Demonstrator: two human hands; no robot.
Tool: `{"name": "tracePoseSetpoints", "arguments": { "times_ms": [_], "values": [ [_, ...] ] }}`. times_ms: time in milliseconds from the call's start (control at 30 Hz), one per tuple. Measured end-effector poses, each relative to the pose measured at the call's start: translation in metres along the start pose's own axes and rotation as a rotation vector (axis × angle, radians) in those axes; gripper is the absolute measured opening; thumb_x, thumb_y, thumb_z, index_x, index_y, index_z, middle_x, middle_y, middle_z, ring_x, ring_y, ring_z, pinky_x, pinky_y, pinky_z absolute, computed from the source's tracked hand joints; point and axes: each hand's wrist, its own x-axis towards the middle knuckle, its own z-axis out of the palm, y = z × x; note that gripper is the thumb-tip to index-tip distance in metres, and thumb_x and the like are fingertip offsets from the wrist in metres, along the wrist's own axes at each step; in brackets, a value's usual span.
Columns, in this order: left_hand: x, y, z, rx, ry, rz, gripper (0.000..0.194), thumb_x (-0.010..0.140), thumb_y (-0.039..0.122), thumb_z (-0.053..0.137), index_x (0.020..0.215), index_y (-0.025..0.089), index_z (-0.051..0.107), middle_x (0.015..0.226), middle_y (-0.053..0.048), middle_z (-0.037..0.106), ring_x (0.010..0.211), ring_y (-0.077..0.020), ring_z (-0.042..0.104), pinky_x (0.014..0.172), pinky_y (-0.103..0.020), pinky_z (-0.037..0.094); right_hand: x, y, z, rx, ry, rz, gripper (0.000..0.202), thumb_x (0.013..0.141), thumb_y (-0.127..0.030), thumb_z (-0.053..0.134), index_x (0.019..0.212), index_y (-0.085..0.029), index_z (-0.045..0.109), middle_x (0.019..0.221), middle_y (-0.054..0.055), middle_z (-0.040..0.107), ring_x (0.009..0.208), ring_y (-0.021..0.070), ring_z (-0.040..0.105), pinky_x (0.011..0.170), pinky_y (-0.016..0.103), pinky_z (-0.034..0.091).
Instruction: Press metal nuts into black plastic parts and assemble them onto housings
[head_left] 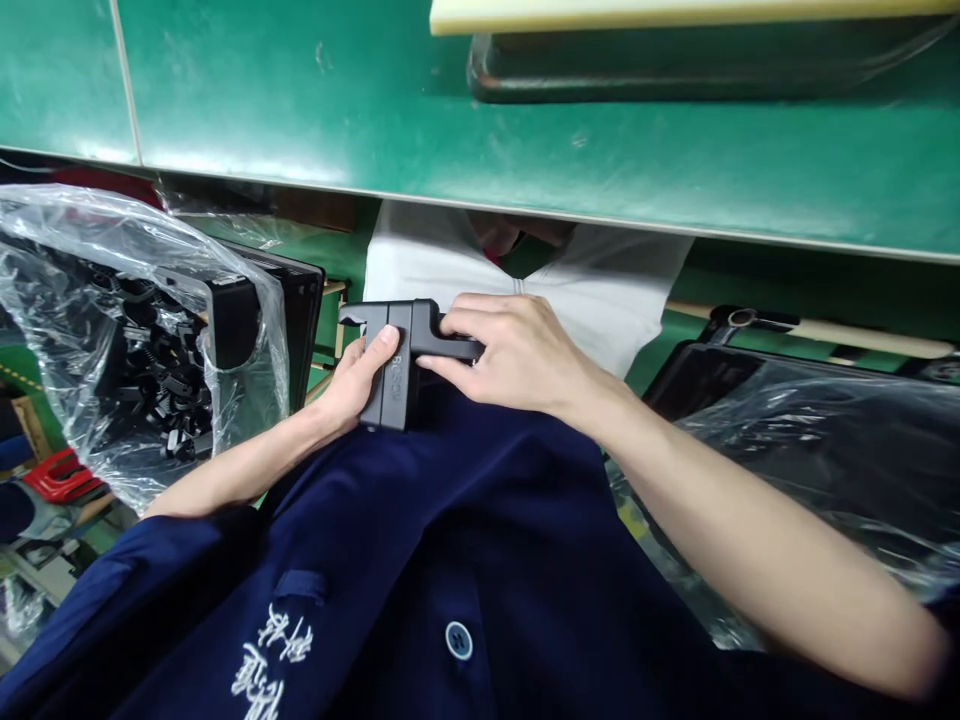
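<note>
Close in front of my chest, above my lap, is a black plastic device (397,375) with a boxy body, raised lettering on its side and a bracket-like arm to the right. My left hand (352,378) grips the body from the left, the thumb lying across its face. The fingers of my right hand (517,345) are closed around the bracket arm on the other side. My fingers hide part of the arm and the back of the body.
A green worktop (315,120) runs across the top, with a dark tray (675,65) on it. At left, a clear plastic bag (97,440) lines a bin holding many small black parts (161,370). Another plastic-covered black bin (795,450) stands at right. White cloth (420,250) hangs over my lap.
</note>
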Motion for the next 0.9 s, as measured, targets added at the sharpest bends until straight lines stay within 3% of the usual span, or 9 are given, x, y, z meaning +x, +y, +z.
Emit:
{"name": "tracePoseSetpoints", "arguments": {
  "times_ms": [267, 433, 567, 700, 833, 900],
  "values": [
    [-0.004, 0.012, 0.011, -0.021, 0.011, 0.097, 0.056, 0.058, 0.069, 0.074, 0.069, 0.017, 0.057, 0.054, 0.003, 0.047, 0.05, -0.0093, 0.043, 0.046, -0.023, 0.038, -0.019, 0.0, 0.007, -0.185, 0.161, -0.163, 0.028, 0.089, -0.034, 0.055, 0.071, -0.013, 0.06, 0.068, 0.003, 0.057, 0.059, 0.014, 0.049, 0.052, 0.026, 0.031],
    [0.002, 0.017, 0.01, -0.053, -0.009, 0.107, 0.056, 0.064, 0.067, 0.073, 0.06, 0.018, 0.046, 0.053, 0.005, 0.04, 0.044, -0.005, 0.035, 0.039, -0.021, 0.03, -0.04, -0.025, 0.013, -0.259, 0.079, -0.307, 0.031, 0.09, -0.033, 0.053, 0.066, -0.014, 0.058, 0.062, 0.002, 0.05, 0.055, 0.0134, 0.044, 0.05, 0.026, 0.028],
    [0.011, 0.014, 0.008, -0.076, 0.002, 0.045, 0.054, 0.067, 0.067, 0.07, 0.062, 0.019, 0.048, 0.052, 0.004, 0.043, 0.043, -0.0065, 0.038, 0.04, -0.022, 0.033, -0.043, -0.027, 0.017, -0.145, 0.113, -0.238, 0.033, 0.089, -0.035, 0.055, 0.065, -0.014, 0.059, 0.063, 0.002, 0.053, 0.054, 0.012, 0.045, 0.049, 0.026, 0.032],
    [0.008, 0.005, 0.007, -0.074, -0.037, -0.028, 0.054, 0.07, 0.07, 0.065, 0.072, 0.016, 0.058, 0.056, 0.0, 0.055, 0.049, -0.0125, 0.052, 0.045, -0.025, 0.042, -0.023, -0.007, 0.012, 0.055, 0.244, -0.14, 0.029, 0.084, -0.039, 0.062, 0.07, -0.014, 0.063, 0.069, 0.003, 0.061, 0.056, 0.0124, 0.051, 0.051, 0.026, 0.037],
    [-0.003, -0.006, 0.011, -0.043, 0.056, -0.045, 0.058, 0.07, 0.069, 0.065, 0.079, 0.012, 0.063, 0.055, 0.0, 0.058, 0.045, -0.0116, 0.052, 0.042, -0.023, 0.042, -0.009, 0.016, 0.013, 0.201, 0.259, -0.117, 0.026, 0.082, -0.041, 0.065, 0.076, -0.016, 0.063, 0.068, 0.002, 0.06, 0.058, 0.0143, 0.053, 0.055, 0.028, 0.043],
    [-0.008, -0.01, 0.013, -0.029, 0.104, 0.008, 0.06, 0.069, 0.07, 0.065, 0.082, 0.012, 0.064, 0.058, -0.001, 0.061, 0.048, -0.0131, 0.056, 0.045, -0.024, 0.045, -0.01, 0.021, 0.018, 0.285, 0.248, -0.063, 0.032, 0.079, -0.044, 0.069, 0.092, -0.016, 0.064, 0.081, 0.005, 0.064, 0.07, 0.0178, 0.059, 0.066, 0.031, 0.049]
  ]
}}
